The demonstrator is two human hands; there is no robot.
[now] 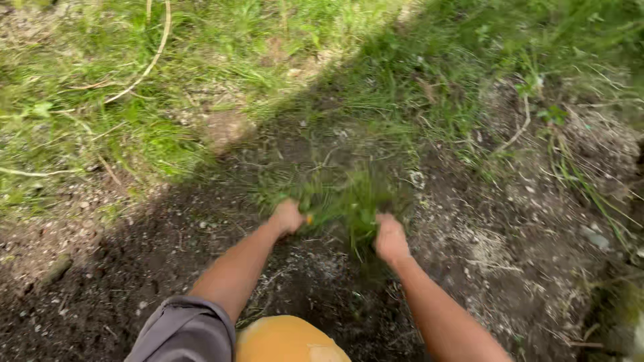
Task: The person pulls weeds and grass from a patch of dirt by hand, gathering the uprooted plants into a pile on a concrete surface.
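Grass clump point(345, 201), blurred and green, sits on the dark soil point(121, 281) just beyond both hands. The left hand point(288, 216) is closed at the clump's left edge, and the right hand point(390, 239) is fisted at its right edge. What either fist grips is too blurred to tell. Sunlit lawn point(100, 87) lies farther off.

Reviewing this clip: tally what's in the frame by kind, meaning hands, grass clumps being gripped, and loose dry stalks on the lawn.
Hands: 2, the left hand and the right hand, both closed around the grass
Grass clump being gripped: 1, blurred
Long dry stalks clearly visible on the lawn: 1
Total: 4
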